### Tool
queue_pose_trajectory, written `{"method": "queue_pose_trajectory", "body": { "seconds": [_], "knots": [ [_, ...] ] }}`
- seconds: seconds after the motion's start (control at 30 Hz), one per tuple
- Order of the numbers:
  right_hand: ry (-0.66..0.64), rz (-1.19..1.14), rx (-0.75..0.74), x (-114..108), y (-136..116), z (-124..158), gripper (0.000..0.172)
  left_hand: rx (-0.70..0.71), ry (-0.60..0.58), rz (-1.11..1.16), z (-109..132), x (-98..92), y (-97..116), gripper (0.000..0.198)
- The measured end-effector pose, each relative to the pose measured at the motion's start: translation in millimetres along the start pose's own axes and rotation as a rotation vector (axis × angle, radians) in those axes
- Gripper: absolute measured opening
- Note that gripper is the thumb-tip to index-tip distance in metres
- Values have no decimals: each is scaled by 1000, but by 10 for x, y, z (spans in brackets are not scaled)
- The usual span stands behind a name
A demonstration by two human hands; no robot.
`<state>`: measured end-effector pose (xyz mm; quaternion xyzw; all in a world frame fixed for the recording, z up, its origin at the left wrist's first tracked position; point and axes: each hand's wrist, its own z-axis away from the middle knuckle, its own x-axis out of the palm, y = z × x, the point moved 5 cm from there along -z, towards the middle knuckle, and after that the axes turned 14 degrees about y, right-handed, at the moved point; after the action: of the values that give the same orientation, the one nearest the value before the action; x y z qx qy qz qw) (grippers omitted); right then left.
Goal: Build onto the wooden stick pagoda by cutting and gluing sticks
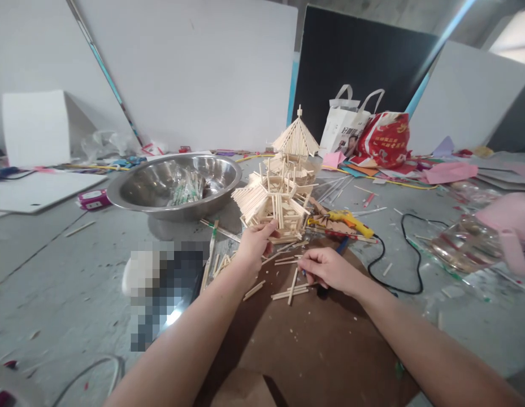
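Observation:
My left hand (259, 240) is closed at the front of a small tower model (276, 198) built of pale wooden sticks, its fingertips against the lower part. What those fingers grip is hard to make out. To the right and a little nearer, my right hand (324, 267) is pinched low over the brown board (330, 339), beside a loose stick (293, 287) lying aslant. Whether it grips that stick is unclear. Behind the model rises a finished-looking pointed stick roof (296, 135).
A yellow glue gun (351, 223) with a black cord lies right of the model. A metal basin (175, 181) with bagged sticks stands left. Nearer is a partly blurred dark device (181, 288). Bags (385, 138), coloured paper and a plastic bottle (465, 243) are farther right.

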<state>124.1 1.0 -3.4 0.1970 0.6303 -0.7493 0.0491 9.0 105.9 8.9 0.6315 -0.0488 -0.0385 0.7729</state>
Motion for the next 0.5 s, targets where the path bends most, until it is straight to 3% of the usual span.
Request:
{"method": "queue_pose_trajectory", "body": {
  "seconds": [0.5],
  "knots": [
    [13,-16,0,-46,134,-32,29,-25,8,39,-40,2,3,34]
  ]
}}
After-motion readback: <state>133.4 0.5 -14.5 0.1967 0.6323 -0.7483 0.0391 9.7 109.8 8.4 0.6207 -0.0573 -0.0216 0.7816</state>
